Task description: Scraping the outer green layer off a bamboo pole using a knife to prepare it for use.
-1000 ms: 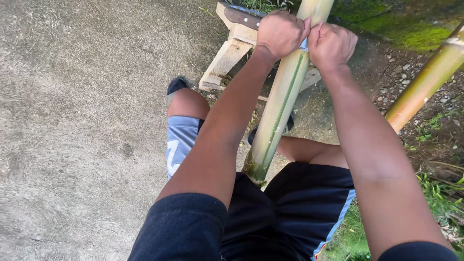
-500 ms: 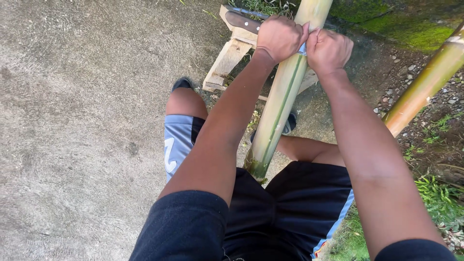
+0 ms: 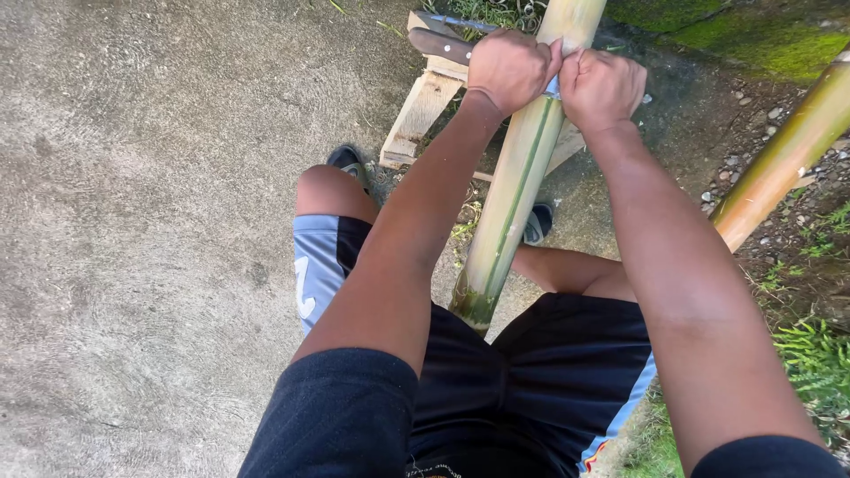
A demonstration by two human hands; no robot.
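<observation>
We are gripping the bamboo pole [image 3: 518,190] with both fists closed around it, left hand [image 3: 509,69] just beside right hand [image 3: 602,87], above the wooden stool [image 3: 425,106].

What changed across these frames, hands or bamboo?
Very little. Left hand and right hand have slid slightly down the bamboo pole, toward the person, along with the blade held across it; part of that may be head movement. Nothing taken hold of or let go. Unchanged: both fists clenched side by side at the pole, its cut end between the thighs, wooden stand, second pole.
</observation>
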